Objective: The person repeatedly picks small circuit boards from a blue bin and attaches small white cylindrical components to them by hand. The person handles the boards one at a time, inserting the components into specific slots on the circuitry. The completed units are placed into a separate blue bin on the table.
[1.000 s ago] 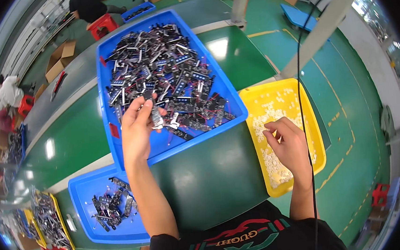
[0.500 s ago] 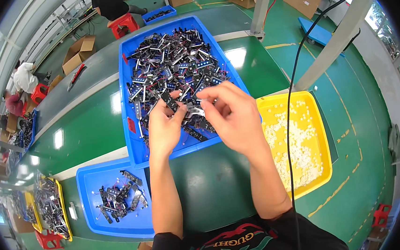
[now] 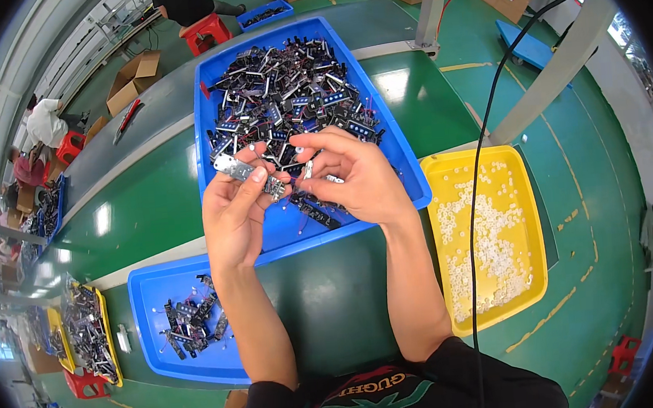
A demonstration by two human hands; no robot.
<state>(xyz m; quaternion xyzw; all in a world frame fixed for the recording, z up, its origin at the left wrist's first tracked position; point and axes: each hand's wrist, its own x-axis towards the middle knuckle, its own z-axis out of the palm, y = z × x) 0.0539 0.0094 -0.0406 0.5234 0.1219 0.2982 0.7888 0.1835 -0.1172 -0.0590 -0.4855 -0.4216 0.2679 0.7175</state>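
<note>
My left hand (image 3: pixel 234 219) is closed around a narrow circuit board module (image 3: pixel 243 170), its silvery face turned up and the thumb pressed on top. A small white round piece (image 3: pixel 251 148) shows by the left fingertips. Close beside it, my right hand (image 3: pixel 359 177) has its fingers curled and holds small white plastic pieces (image 3: pixel 308 168); their exact shape is partly hidden by the fingers. Both hands hover over the near part of a large blue tray (image 3: pixel 203 148), heaped with black and silver modules (image 3: pixel 279 92) and thin wires.
On the right stands a yellow tray (image 3: pixel 538 241) of small white round pieces (image 3: pixel 491 245). A smaller blue tray (image 3: pixel 148 325) with several modules sits at the near left. A black cable (image 3: pixel 475 215) hangs down in front of the yellow tray. Behind it rises a pale post (image 3: pixel 554 71).
My hands have drawn slightly apart, the left moving left and the right a little up. The module in my left hand has been turned from its dark side to its silvery face.
</note>
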